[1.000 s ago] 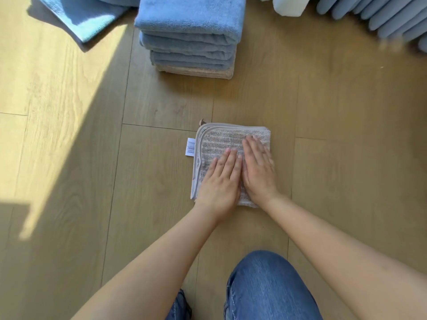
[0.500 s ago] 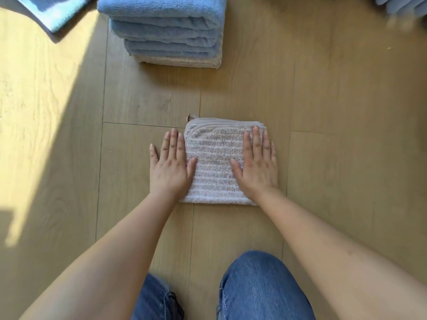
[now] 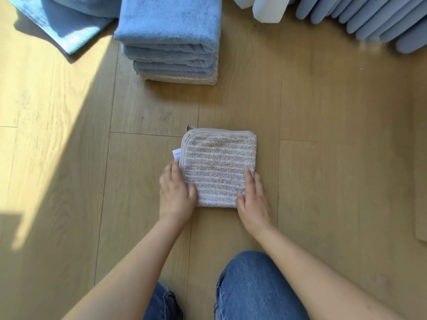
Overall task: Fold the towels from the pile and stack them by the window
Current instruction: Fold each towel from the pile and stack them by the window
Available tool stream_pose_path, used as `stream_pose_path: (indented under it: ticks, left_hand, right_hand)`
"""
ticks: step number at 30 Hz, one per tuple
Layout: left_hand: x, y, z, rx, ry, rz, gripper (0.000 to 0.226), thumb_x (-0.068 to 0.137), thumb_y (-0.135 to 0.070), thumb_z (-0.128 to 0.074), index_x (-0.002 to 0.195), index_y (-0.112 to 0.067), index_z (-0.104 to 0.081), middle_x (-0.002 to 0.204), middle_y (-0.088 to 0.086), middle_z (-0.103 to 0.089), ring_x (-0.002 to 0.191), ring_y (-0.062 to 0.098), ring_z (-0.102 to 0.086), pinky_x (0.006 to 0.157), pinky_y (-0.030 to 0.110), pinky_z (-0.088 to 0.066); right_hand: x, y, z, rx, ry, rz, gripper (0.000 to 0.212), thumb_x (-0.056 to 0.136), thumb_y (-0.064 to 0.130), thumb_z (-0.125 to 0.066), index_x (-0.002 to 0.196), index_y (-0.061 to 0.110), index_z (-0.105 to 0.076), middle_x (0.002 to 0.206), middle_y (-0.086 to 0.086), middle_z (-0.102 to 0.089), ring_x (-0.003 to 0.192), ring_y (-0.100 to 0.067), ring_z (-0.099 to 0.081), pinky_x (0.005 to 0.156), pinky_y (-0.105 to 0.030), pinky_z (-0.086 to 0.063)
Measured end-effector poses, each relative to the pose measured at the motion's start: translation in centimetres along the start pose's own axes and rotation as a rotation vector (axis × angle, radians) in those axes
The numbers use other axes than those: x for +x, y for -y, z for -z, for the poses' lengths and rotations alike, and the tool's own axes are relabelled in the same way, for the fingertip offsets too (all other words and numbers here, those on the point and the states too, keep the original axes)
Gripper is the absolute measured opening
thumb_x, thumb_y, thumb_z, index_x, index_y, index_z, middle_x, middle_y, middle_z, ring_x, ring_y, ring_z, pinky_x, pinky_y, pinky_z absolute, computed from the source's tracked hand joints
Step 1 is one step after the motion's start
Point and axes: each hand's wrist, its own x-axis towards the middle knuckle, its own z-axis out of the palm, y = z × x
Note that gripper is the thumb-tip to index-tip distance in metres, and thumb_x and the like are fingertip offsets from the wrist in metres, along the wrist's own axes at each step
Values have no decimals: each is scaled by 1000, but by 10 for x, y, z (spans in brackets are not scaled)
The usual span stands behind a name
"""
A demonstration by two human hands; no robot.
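A small beige striped towel (image 3: pixel 219 167), folded into a square with a white label at its left edge, lies on the wooden floor in front of my knees. My left hand (image 3: pixel 176 192) lies along its left edge, fingers straight on the floor beside it and thumb on top of the near left corner. My right hand (image 3: pixel 253 197) rests flat on the near right corner, fingers pointing away along the right edge. Farther back stands a stack of folded towels (image 3: pixel 171 42), blue ones over a beige one at the bottom.
A loose light-blue towel (image 3: pixel 57 26) lies at the back left, in sunlight. Grey-blue radiator fins (image 3: pixel 369 17) and a white object (image 3: pixel 268 10) line the back right. My jeans-clad knee (image 3: pixel 254 287) is at the bottom. Bare floor surrounds the towel.
Both hands slid back toward me, from the towel's sides to its near corners. The white label now shows at the left edge. The view tilted up, showing the radiator again.
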Motion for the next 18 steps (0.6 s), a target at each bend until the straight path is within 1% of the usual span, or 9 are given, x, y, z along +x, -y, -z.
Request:
stream_pose_path:
  ticks: [2,5,8,10,11,12,13,14,18]
  left_hand:
    - [-17,-6,-5,-208,25,73,65,91,-10,-48,146,-7,-13,149,12,-20,135,25,-26,107,30,-24]
    - [-27,-6,-11,-402,37,174,64,88,-8,-52,144,-7,-21,143,12,-31,127,25,-38,105,32,-31]
    - [-19,-7,0,-515,39,278,64,86,-10,-55,142,-9,-24,122,7,-50,109,24,-51,93,33,-42]
    - [-10,-8,11,-513,104,337,67,85,-12,-56,142,-11,-22,110,2,-49,98,22,-52,85,31,-44]
    - [-8,-7,17,-521,137,341,69,84,-13,-57,143,-13,-20,110,2,-49,98,23,-54,88,34,-46]
    - [-6,-7,22,-533,168,336,72,82,-14,-58,143,-16,-19,112,3,-52,100,25,-56,91,39,-48]
    - [-6,-8,26,-524,192,325,74,80,-16,-58,143,-19,-20,113,5,-55,100,27,-58,92,44,-49]
    - [-9,-8,29,-492,199,294,74,78,-16,-58,142,-24,-22,111,7,-57,99,29,-60,90,47,-50]
    - [-26,-4,40,-431,155,177,56,86,-6,-51,134,-30,-37,119,10,-53,100,32,-59,87,45,-51]
  right_hand:
    - [-12,4,-8,163,-58,-23,64,94,5,-39,148,21,-7,156,-7,-4,141,-18,-17,104,-16,-21]
    - [-18,7,-12,343,-104,-84,69,87,-3,-47,146,16,-16,151,-4,-16,125,-4,-27,85,4,-18]
    - [-14,9,-4,549,-64,-119,77,87,0,-51,147,24,-9,152,1,-15,136,-10,-20,98,-11,-24]
    - [-7,10,8,647,-24,-120,77,89,0,-49,146,31,-8,153,5,-15,132,-12,-33,102,-27,-38]
    - [-5,13,14,664,-1,-122,75,90,0,-47,146,32,-9,153,5,-17,116,-8,-49,90,-24,-47]
    - [-2,16,20,655,24,-129,73,90,-1,-45,146,32,-12,152,5,-19,87,-1,-58,69,-16,-49]
    - [0,18,23,633,48,-142,70,91,-1,-44,146,31,-16,152,4,-22,58,3,-53,50,-11,-43]
    - [0,20,24,618,61,-151,67,91,-2,-43,145,29,-20,151,3,-24,43,2,-43,41,-11,-35]
    - [-12,25,24,553,75,-159,54,90,0,-44,137,25,-36,143,-4,-40,55,-12,-46,50,-22,-39]
